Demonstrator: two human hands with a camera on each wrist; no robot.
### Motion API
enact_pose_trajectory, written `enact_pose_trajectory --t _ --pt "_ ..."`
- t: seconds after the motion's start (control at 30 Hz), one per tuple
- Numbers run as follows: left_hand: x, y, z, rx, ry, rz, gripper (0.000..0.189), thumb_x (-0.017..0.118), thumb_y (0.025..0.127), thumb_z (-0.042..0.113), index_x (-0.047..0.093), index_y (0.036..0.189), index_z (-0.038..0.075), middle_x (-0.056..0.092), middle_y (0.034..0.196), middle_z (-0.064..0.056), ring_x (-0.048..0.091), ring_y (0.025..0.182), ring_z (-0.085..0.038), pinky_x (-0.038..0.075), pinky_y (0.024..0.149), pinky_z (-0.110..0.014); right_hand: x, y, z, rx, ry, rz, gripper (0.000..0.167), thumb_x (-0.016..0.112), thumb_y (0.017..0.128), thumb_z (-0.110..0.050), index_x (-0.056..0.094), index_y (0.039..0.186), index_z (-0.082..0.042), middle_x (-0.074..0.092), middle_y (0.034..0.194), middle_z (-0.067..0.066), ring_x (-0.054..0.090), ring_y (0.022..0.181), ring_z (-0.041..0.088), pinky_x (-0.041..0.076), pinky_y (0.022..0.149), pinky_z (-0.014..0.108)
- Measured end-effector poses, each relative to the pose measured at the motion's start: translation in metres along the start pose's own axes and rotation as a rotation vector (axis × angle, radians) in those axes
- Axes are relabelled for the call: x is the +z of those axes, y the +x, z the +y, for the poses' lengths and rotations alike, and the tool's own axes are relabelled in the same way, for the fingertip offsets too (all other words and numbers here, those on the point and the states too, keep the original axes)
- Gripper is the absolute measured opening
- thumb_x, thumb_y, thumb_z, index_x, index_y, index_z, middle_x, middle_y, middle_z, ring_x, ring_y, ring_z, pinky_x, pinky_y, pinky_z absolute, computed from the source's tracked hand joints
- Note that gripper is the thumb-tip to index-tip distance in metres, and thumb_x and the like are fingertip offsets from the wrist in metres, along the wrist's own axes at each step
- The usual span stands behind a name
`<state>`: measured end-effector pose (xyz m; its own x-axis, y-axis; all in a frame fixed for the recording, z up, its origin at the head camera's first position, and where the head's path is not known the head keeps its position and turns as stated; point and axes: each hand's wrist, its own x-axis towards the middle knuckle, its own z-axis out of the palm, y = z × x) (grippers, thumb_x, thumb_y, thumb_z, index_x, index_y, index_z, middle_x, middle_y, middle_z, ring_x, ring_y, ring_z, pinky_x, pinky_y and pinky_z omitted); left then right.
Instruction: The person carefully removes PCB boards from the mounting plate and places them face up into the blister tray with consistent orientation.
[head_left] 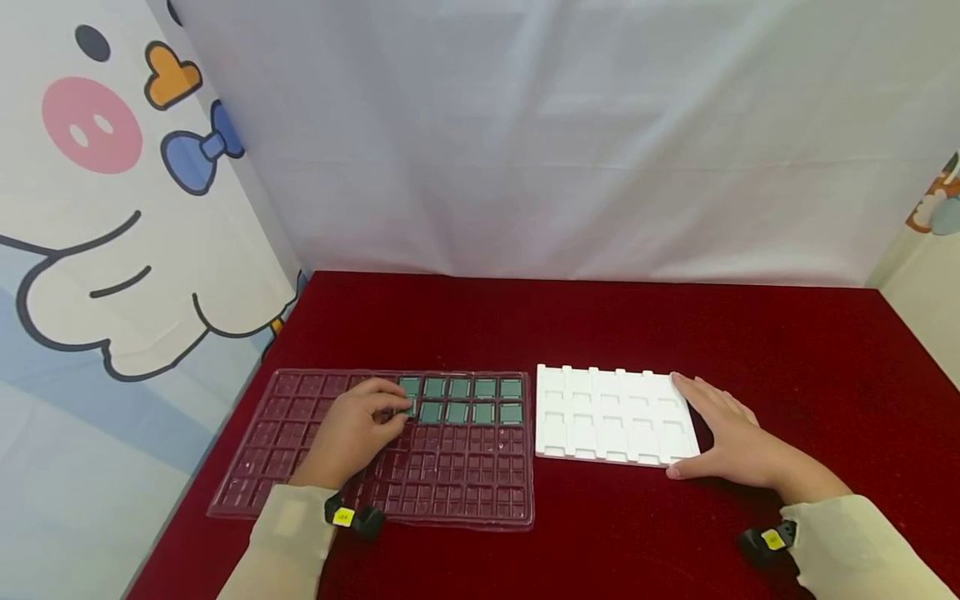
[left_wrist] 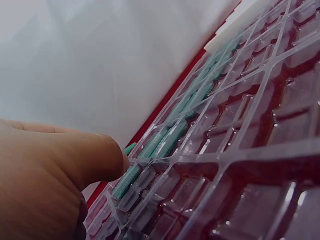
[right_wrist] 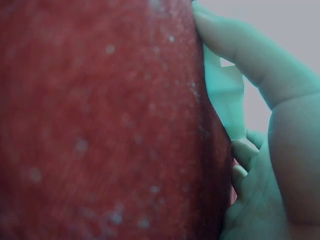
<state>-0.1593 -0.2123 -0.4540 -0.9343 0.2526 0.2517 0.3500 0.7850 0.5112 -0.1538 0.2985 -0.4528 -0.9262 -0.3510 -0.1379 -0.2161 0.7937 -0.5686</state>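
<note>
My left hand (head_left: pixel 356 429) is over a clear plastic compartment tray (head_left: pixel 465 475), thumb and index fingertips pinching a small green square plate (head_left: pixel 409 406) in the second row from the back. In the left wrist view that hand (left_wrist: pixel 65 155) hides most of its fingertips, and a green edge (left_wrist: pixel 131 148) stands tilted beside one. More green plates (head_left: pixel 486 388) lie in the tray's two back rows on the right. My right hand (head_left: pixel 735 442) spans the right end of a white slotted tray (head_left: pixel 615 417), thumb at its near corner and index finger at its far corner, gripping it between them.
A dark red cloth (head_left: pixel 600 533) covers the table. The two trays lie side by side with a narrow gap. Behind stands a white curtain (head_left: pixel 562 150), and a cartoon-printed curtain (head_left: pixel 135 275) runs along the left side.
</note>
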Motion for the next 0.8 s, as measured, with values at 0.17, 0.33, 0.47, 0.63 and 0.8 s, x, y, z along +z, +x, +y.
enact_pose_trajectory --t 0.17,0.33,0.47,0.63,0.8 --pt "0.0011 0.0001 -0.0002 0.003 -0.001 -0.010 0.015 0.077 0.092 0.011 0.082 0.106 0.012 0.067 0.118 0.000 0.056 0.080 -0.009 0.052 0.069 -0.033 0.0004 0.0001 0.0004 0.002 -0.002 -0.001 0.127 0.090 0.069 -0.049 0.016 0.165 -0.008 0.018 0.164 0.030 0.012 0.149 0.051 0.008 0.110 0.077" --pt "0.0015 0.0003 -0.0003 -0.003 0.004 -0.023 0.015 0.076 0.092 0.012 0.082 0.107 0.013 0.067 0.119 0.001 0.055 0.079 -0.008 0.052 0.069 -0.033 0.0001 0.0002 0.0002 0.000 -0.001 0.001 0.127 0.090 0.069 -0.049 0.016 0.165 -0.008 0.019 0.164 0.030 0.012 0.149 0.051 0.008 0.110 0.077" --pt "0.0016 0.0004 -0.0003 -0.008 0.009 -0.034 0.017 0.075 0.093 0.012 0.081 0.108 0.011 0.067 0.119 0.000 0.057 0.081 -0.009 0.052 0.070 -0.034 -0.0001 0.0003 -0.0006 -0.003 0.000 0.003 0.127 0.090 0.070 -0.048 0.017 0.165 -0.008 0.019 0.164 0.030 0.012 0.149 0.051 0.009 0.110 0.077" --pt "0.0011 0.0010 -0.0020 -0.011 0.005 -0.032 0.017 0.075 0.093 0.012 0.081 0.109 0.011 0.067 0.120 0.000 0.058 0.083 -0.011 0.053 0.072 -0.036 -0.0007 0.0000 -0.0010 -0.005 0.005 0.001 0.126 0.090 0.070 -0.048 0.017 0.165 -0.007 0.019 0.164 0.030 0.012 0.149 0.051 0.008 0.111 0.077" --pt "0.0015 0.0014 -0.0047 -0.008 0.006 -0.027 0.016 0.076 0.092 0.011 0.081 0.107 0.012 0.068 0.119 0.000 0.058 0.082 -0.011 0.053 0.072 -0.037 0.0000 0.0002 -0.0001 -0.001 0.002 0.000 0.127 0.090 0.070 -0.048 0.016 0.165 -0.008 0.018 0.164 0.030 0.012 0.149 0.051 0.008 0.110 0.077"
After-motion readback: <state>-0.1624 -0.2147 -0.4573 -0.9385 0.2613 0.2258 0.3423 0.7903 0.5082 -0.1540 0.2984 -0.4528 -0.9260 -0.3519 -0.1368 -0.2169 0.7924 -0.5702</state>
